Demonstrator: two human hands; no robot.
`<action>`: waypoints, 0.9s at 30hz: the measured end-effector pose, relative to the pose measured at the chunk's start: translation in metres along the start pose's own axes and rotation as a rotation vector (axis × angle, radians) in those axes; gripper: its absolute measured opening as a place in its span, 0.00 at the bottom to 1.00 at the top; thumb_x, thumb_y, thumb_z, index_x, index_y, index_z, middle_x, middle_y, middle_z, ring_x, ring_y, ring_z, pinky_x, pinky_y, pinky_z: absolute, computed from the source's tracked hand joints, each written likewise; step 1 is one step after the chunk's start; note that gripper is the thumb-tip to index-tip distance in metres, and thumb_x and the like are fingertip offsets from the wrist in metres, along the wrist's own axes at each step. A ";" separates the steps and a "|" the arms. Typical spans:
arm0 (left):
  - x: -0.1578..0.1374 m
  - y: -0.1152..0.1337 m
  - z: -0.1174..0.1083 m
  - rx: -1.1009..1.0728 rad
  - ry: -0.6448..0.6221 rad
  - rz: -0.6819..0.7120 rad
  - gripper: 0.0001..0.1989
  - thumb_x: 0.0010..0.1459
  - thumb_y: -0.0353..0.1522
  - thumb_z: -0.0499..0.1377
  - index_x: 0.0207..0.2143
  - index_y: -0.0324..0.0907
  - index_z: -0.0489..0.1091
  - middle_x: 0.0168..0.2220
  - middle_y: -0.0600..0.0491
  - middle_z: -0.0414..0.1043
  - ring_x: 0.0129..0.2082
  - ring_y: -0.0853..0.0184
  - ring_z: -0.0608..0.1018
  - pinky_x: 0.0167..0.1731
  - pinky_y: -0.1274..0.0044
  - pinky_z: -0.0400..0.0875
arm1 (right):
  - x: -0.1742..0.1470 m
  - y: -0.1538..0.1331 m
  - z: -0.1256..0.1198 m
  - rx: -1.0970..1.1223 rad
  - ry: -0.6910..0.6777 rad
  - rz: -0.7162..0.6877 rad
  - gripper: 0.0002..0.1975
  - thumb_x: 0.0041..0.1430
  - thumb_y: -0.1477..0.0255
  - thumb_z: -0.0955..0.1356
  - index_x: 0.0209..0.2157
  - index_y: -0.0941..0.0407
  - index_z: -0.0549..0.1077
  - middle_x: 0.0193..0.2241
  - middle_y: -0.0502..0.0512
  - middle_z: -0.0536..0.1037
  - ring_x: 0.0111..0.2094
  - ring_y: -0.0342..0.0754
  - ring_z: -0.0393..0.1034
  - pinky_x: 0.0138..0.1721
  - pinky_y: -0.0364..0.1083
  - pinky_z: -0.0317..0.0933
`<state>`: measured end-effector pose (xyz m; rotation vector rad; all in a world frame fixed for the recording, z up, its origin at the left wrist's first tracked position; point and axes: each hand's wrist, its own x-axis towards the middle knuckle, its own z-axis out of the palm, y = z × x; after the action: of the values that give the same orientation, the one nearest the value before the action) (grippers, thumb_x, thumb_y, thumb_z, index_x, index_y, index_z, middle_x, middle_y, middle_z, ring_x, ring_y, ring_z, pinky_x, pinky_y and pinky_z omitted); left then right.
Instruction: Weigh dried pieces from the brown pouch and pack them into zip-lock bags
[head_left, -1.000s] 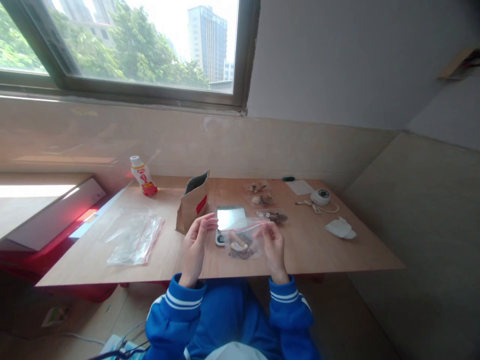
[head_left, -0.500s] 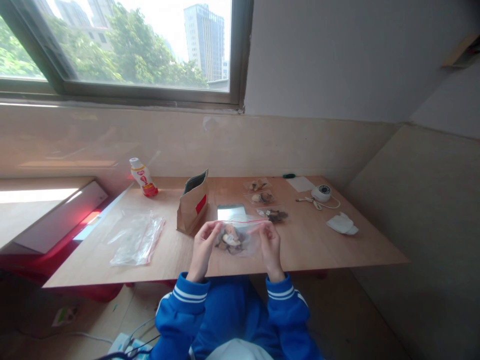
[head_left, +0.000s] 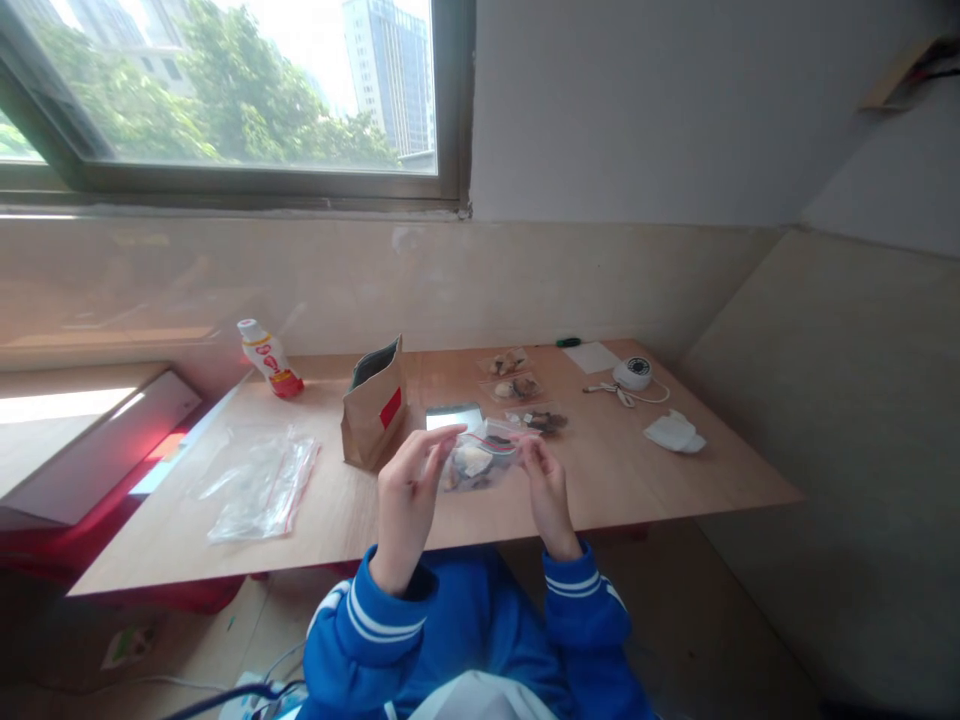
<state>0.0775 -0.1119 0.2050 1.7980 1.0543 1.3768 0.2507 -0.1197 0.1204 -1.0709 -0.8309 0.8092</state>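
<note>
Both hands hold up a small clear zip bag (head_left: 474,462) with brown and pale pieces inside, above the near edge of the wooden table (head_left: 637,480). My left hand (head_left: 409,490) pinches its left top corner. My right hand (head_left: 546,485) pinches the right end of the red zip strip. Just behind the bag lies a small digital scale (head_left: 453,417) with a shiny top. A brown paper bag (head_left: 373,405) with a red label stands open to the left of the scale.
Three filled small zip bags (head_left: 517,388) lie in a row behind the scale. A pile of empty clear bags (head_left: 259,482) lies at the left. A drink bottle (head_left: 262,356) stands far left. A white round device with cord (head_left: 631,374), white paper (head_left: 592,356) and crumpled tissue (head_left: 673,432) lie at the right.
The bag has been lifted from in front of the scale and raised higher. My left hand, apart from the bag a second ago, now grips its left corner.
</note>
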 end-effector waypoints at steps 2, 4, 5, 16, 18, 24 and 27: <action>-0.001 -0.004 -0.001 -0.131 0.056 -0.155 0.14 0.60 0.41 0.56 0.43 0.43 0.74 0.37 0.50 0.78 0.35 0.65 0.79 0.33 0.77 0.73 | -0.001 -0.007 -0.003 -0.030 0.046 -0.027 0.16 0.58 0.56 0.67 0.30 0.56 0.74 0.27 0.51 0.78 0.31 0.47 0.71 0.36 0.44 0.65; -0.003 -0.009 -0.002 -0.217 0.084 -0.266 0.17 0.57 0.43 0.59 0.44 0.42 0.74 0.36 0.50 0.78 0.35 0.64 0.80 0.33 0.77 0.74 | -0.002 -0.012 -0.005 -0.057 0.082 -0.036 0.16 0.57 0.56 0.68 0.29 0.56 0.73 0.24 0.50 0.77 0.27 0.46 0.70 0.32 0.43 0.64; -0.003 -0.012 -0.003 -0.248 0.095 -0.304 0.19 0.55 0.43 0.60 0.44 0.42 0.74 0.36 0.50 0.79 0.35 0.64 0.80 0.34 0.76 0.74 | -0.003 -0.014 -0.006 -0.067 0.103 -0.038 0.16 0.57 0.56 0.68 0.30 0.56 0.73 0.24 0.50 0.77 0.26 0.46 0.70 0.31 0.43 0.65; -0.010 -0.030 -0.012 -0.340 0.095 -0.452 0.16 0.49 0.43 0.65 0.34 0.39 0.75 0.34 0.49 0.79 0.38 0.61 0.80 0.40 0.72 0.73 | -0.006 -0.025 -0.003 -0.113 0.145 -0.093 0.14 0.56 0.59 0.70 0.34 0.56 0.74 0.22 0.51 0.79 0.24 0.48 0.73 0.30 0.46 0.68; -0.010 -0.031 -0.013 -0.293 0.079 -0.422 0.16 0.50 0.43 0.64 0.34 0.39 0.75 0.35 0.49 0.79 0.39 0.61 0.79 0.41 0.73 0.73 | -0.006 -0.025 -0.003 -0.136 0.144 -0.144 0.11 0.56 0.61 0.70 0.33 0.55 0.74 0.25 0.52 0.79 0.29 0.48 0.74 0.36 0.47 0.68; -0.013 -0.032 -0.011 -0.192 0.075 -0.317 0.14 0.55 0.42 0.61 0.35 0.41 0.73 0.37 0.49 0.78 0.40 0.62 0.78 0.41 0.74 0.73 | -0.007 -0.029 -0.004 -0.176 0.175 -0.245 0.09 0.56 0.63 0.70 0.30 0.55 0.73 0.28 0.51 0.78 0.33 0.48 0.73 0.39 0.47 0.66; -0.016 -0.035 -0.011 -0.134 0.095 -0.293 0.14 0.55 0.42 0.61 0.35 0.41 0.73 0.35 0.50 0.77 0.38 0.64 0.78 0.39 0.75 0.73 | -0.010 -0.031 -0.005 -0.138 0.203 -0.248 0.08 0.56 0.64 0.69 0.29 0.55 0.73 0.26 0.50 0.78 0.31 0.48 0.73 0.39 0.47 0.66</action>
<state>0.0573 -0.1095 0.1706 1.4300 1.1921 1.3283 0.2551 -0.1388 0.1464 -1.1246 -0.8352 0.4321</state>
